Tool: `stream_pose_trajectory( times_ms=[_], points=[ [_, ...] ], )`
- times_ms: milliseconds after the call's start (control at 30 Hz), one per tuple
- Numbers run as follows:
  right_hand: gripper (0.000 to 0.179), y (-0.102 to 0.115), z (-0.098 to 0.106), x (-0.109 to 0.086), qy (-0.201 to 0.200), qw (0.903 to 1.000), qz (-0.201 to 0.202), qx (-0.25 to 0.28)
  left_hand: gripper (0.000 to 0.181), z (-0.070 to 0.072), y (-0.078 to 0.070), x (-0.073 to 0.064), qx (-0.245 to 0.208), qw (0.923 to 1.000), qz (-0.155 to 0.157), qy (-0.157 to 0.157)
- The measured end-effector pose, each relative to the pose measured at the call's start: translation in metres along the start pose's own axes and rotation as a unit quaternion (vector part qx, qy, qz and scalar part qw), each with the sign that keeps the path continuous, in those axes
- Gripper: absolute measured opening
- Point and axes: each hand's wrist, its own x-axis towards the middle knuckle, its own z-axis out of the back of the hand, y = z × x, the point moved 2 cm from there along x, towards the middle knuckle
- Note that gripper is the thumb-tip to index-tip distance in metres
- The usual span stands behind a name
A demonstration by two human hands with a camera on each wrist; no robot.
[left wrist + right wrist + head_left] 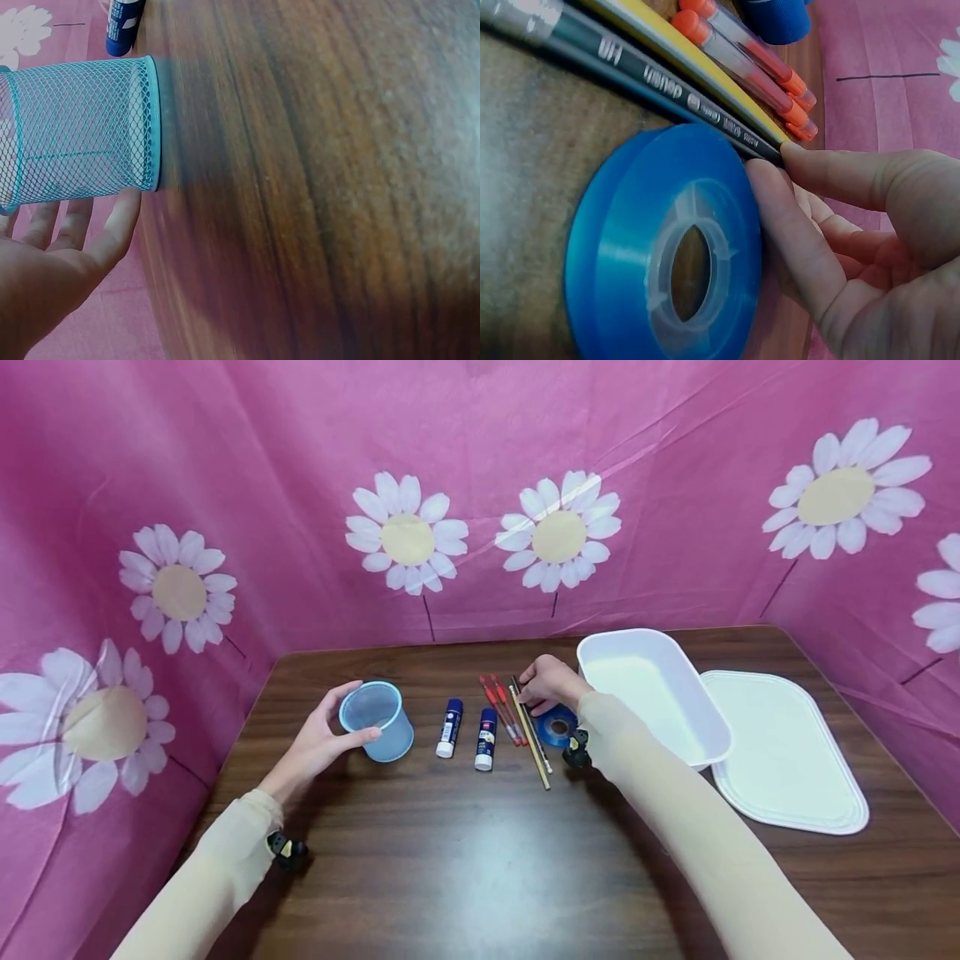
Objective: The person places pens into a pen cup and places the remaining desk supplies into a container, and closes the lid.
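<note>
My left hand (318,739) holds a light-blue mesh pen cup (393,731), thumb across its near side and fingers round the far side. The cup stands upright on the left of the table. On the other side, my right hand (551,681) pinches the far end of a black pencil (656,79) between thumb and forefinger. Alongside that pencil lies a yellow pencil (697,67), with two red-capped pens (739,71) beyond it. A roll of blue tape (604,247) sits right beside the black pencil, partly under my right hand in the head view.
Two blue-and-white glue sticks (449,728) (486,741) lie between the cup and the pens. At the right stands a white plastic tub (716,747), with a white lid (787,752) flat beside it. Pink flowered cloth (480,435) hangs behind the wooden table (420,852).
</note>
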Motion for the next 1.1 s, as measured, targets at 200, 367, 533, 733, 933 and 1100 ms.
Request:
stream_pose_trajectory(
  times_ms=[200, 367, 533, 733, 933, 1100],
  points=[
    [0.034, -0.002, 0.0, -0.003, -0.049, 0.9986, 0.002, -0.02, 0.089, -0.005, -0.003, 0.004, -0.007, 1.0, -0.002, 0.003],
    [0.016, 0.0, -0.005, -0.001, -0.074, 0.9954, 0.013, -0.059, 0.088, -0.004, -0.001, 0.0, -0.003, 1.0, 0.0, -0.006],
    [0.018, 0.001, -0.012, -0.003, -0.087, 0.9953, 0.0, -0.042, 0.087, -0.001, -0.002, -0.004, 0.002, 1.0, 0.0, -0.004],
    [0.036, 0.002, -0.016, -0.005, -0.067, 0.9977, 0.009, -0.002, 0.087, 0.006, 0.0, -0.01, 0.015, 0.9999, 0.003, 0.0],
    [0.037, 0.01, -0.006, -0.01, -0.058, 0.9981, 0.006, 0.017, 0.087, 0.004, 0.0, -0.008, 0.02, 0.9998, 0.003, 0.006],
    [0.035, 0.018, 0.008, -0.018, -0.033, 0.9985, 0.006, 0.045, 0.086, 0.002, -0.003, -0.003, 0.023, 0.9996, -0.013, 0.005]
  ],
)
